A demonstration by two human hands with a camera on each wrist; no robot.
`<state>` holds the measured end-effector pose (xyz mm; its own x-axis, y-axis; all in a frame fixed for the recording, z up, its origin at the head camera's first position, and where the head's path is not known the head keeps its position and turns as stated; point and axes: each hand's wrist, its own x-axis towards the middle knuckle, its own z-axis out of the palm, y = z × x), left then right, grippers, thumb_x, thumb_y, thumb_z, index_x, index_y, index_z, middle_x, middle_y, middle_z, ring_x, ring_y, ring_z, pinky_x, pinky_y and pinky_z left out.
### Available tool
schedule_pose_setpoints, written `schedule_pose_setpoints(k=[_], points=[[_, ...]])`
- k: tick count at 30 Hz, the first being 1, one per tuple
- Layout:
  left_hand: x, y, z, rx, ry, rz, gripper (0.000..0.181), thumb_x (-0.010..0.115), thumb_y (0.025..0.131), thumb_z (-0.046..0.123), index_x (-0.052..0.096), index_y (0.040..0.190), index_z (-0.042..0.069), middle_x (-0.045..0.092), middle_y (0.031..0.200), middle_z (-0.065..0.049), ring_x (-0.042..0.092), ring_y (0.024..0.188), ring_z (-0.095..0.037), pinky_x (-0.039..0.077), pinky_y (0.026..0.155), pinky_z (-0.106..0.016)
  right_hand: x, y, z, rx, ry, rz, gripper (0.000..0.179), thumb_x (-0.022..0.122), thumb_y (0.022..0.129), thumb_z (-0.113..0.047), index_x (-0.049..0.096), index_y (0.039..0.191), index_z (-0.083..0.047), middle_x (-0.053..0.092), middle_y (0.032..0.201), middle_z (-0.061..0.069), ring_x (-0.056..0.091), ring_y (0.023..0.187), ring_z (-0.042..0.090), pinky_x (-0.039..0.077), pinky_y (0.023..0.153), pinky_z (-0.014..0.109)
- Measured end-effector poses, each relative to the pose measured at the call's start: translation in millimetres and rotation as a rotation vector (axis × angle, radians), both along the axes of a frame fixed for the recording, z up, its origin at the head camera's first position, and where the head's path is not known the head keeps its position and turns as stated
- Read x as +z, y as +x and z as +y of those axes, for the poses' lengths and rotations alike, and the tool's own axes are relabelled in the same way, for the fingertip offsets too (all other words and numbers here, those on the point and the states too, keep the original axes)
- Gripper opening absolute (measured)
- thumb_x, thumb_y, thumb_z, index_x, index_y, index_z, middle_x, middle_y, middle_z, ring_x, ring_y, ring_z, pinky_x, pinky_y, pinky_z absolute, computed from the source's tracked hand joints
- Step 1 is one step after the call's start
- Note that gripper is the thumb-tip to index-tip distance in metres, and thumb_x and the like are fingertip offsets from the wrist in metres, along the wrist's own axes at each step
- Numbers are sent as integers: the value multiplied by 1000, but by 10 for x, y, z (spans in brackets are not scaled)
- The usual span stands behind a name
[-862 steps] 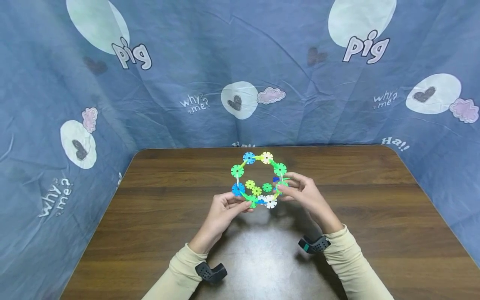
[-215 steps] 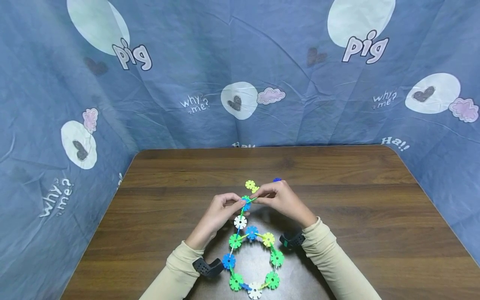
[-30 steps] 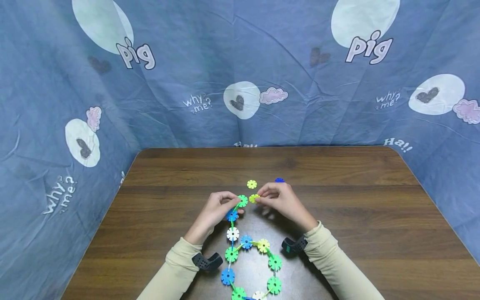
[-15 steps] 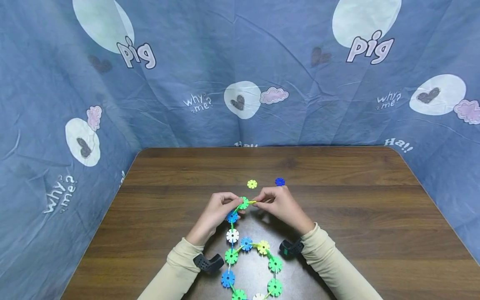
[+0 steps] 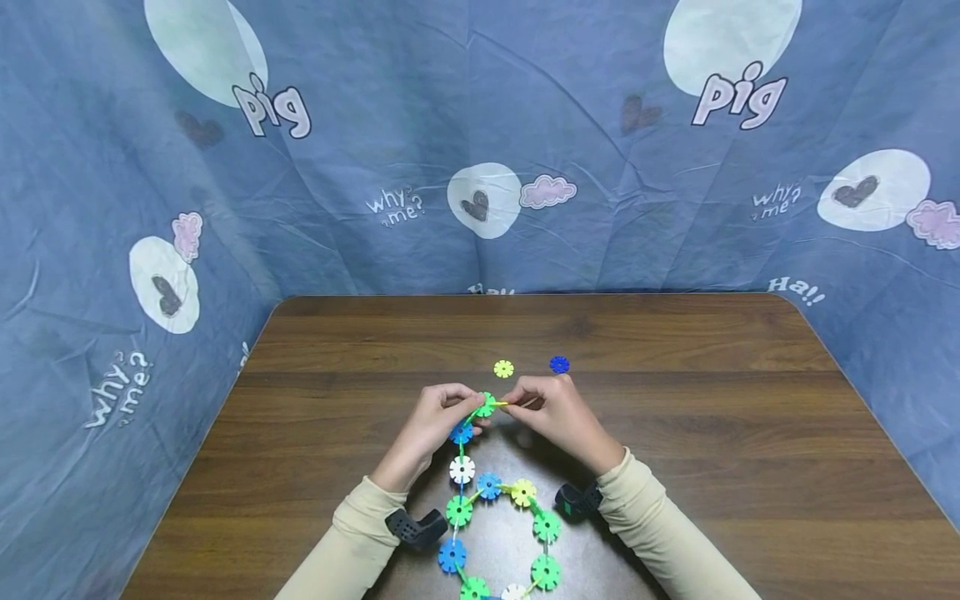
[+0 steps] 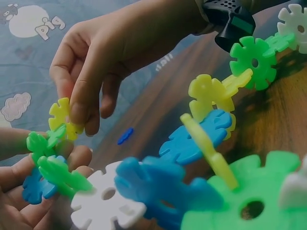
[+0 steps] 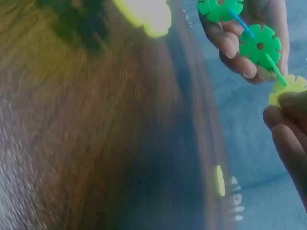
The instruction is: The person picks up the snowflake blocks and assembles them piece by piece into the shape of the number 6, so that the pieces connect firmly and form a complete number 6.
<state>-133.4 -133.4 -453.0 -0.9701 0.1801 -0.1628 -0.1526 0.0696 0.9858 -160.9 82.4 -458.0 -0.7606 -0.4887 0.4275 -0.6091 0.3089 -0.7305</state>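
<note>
My left hand [image 5: 431, 421] pinches a green snowflake disc [image 5: 487, 406] at the upper end of a linked chain. In my right hand [image 5: 558, 412], thumb and finger pinch a yellow snowflake disc [image 6: 60, 114], turned edge-on, its edge at the green disc's rim. Below the left fingers the chain runs through a blue disc [image 5: 462, 432] and a white disc [image 5: 462, 469] down to a ring of linked discs [image 5: 547, 526]. The ring, in green, blue, yellow and white, lies on the table between the forearms; its near end is cut off by the head view's lower edge.
Beyond the hands, a loose yellow disc [image 5: 503, 368] and a dark blue disc [image 5: 559, 364] lie on the wooden table [image 5: 712, 400]. A patterned blue cloth [image 5: 330, 250] hangs behind the table's far edge.
Over the last second the yellow disc has turned edge-on and met the green disc. Since 7.2 seconds ago, a green disc has joined the chain beyond the blue one, and the ring has shifted nearer.
</note>
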Motion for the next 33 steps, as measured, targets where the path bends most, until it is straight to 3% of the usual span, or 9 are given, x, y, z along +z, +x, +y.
schedule_pose_setpoints(k=[4, 7, 11, 15, 21, 27, 33], points=[[0, -12, -35, -9, -21, 4, 26, 66, 102, 16, 69, 106, -10, 77, 94, -24, 76, 74, -19, 63, 69, -29, 20, -23, 6, 23, 38, 0, 7, 79, 89, -2, 76, 94, -7, 80, 91, 7, 76, 78, 14, 61, 68, 19], [-1, -18, -52, -3, -30, -3, 26, 66, 102, 17, 69, 105, -9, 78, 93, -23, 76, 73, -18, 63, 67, -28, 27, -69, 37, 45, 93, -2, 17, 80, 88, -3, 76, 104, -5, 79, 100, 10, 77, 81, 16, 62, 71, 22], [-1, -22, -77, 12, -29, -21, 25, 66, 102, 18, 69, 106, -7, 77, 96, -25, 76, 74, -19, 64, 69, -30, -6, -175, 78, 2, 168, -33, 28, 81, 87, -5, 73, 114, -2, 77, 108, 13, 76, 83, 17, 63, 75, 27], [-15, -18, -105, 16, -33, -28, 26, 66, 102, 19, 68, 107, -7, 76, 100, -26, 77, 75, -19, 64, 70, -31, -83, -312, 64, -68, 224, -111, 30, 79, 92, -13, 71, 119, -3, 76, 108, 11, 73, 79, 12, 61, 74, 26], [-29, -4, -88, 2, -27, -37, 28, 66, 102, 20, 68, 108, -6, 78, 97, -23, 76, 74, -16, 64, 71, -31, -166, -493, -17, -69, 312, -185, 44, 75, 96, -23, 64, 135, -4, 69, 100, 7, 61, 76, 9, 54, 70, 25], [-23, -5, -51, 1, -25, -34, 27, 66, 102, 20, 68, 107, -7, 78, 92, -19, 75, 71, -14, 62, 67, -27, -201, -627, -69, -110, 364, -173, 42, 75, 96, -26, 65, 132, -6, 66, 89, 4, 58, 77, 13, 49, 69, 29], [-15, -23, -49, -9, -43, -33, 29, 67, 102, 23, 69, 107, -5, 79, 88, -12, 76, 73, -16, 60, 66, -24, -177, -705, -103, -143, 414, -148, 32, 77, 94, -26, 70, 120, -9, 68, 91, 5, 61, 81, 16, 51, 72, 32]])
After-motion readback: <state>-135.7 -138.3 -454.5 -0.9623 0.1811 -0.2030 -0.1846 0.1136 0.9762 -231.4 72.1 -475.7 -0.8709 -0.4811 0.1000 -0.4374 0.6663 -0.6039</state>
